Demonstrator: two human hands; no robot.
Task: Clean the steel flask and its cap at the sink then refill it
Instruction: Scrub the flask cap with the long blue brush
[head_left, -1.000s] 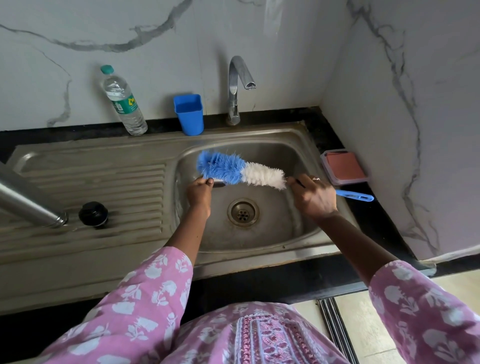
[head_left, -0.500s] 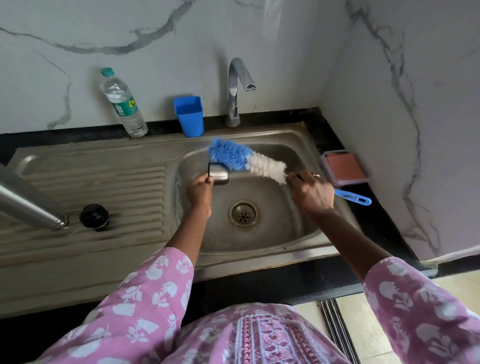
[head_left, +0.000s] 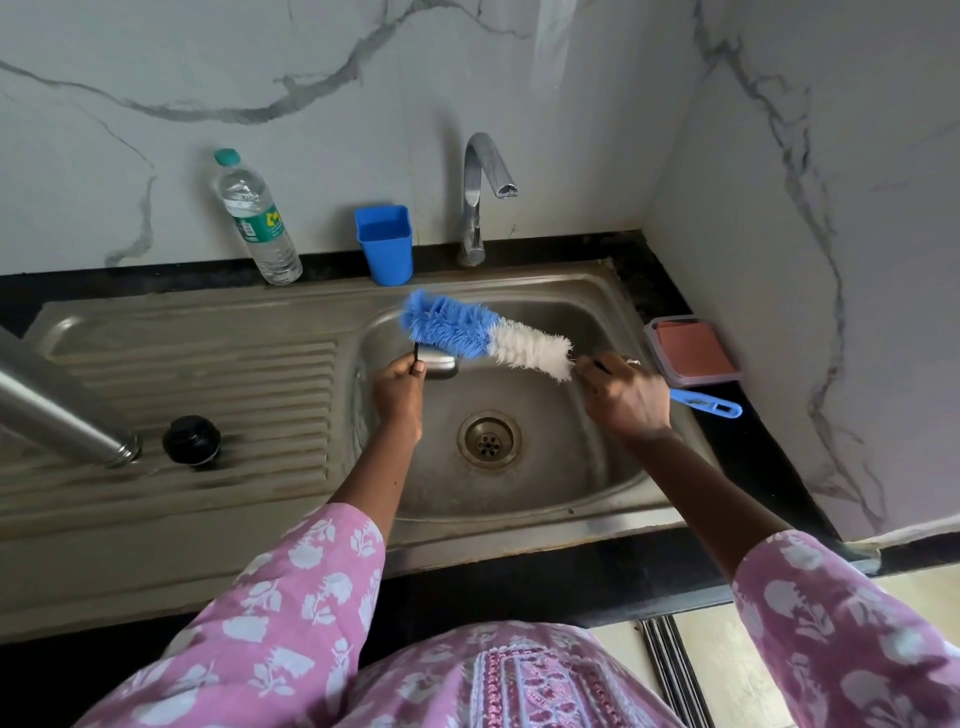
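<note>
Far left, on the ribbed drainboard (head_left: 234, 374): flask (head_left: 62, 410), slanting, mouth end down near a black stopper (head_left: 191, 439). Over the sink (head_left: 571, 467), left hand (head_left: 399, 387) curled round the small steel cap (head_left: 440, 365), holding its left side. Looks light, stiff and probably wet and slick, so better gripped across the rim than by smooth sides. Above it, brush (head_left: 483, 335), blue bristles on the cap. Rightmost, right hand (head_left: 626, 397) wrapped round the brush handle just behind the white bristles.

The bottle brush (head_left: 488, 338) has blue and white bristles and a blue handle. Behind the grey steel sink (head_left: 519, 535) stands a blue cup (head_left: 387, 249). The sleeves (head_left: 291, 597) are pink with a white floral print.
</note>
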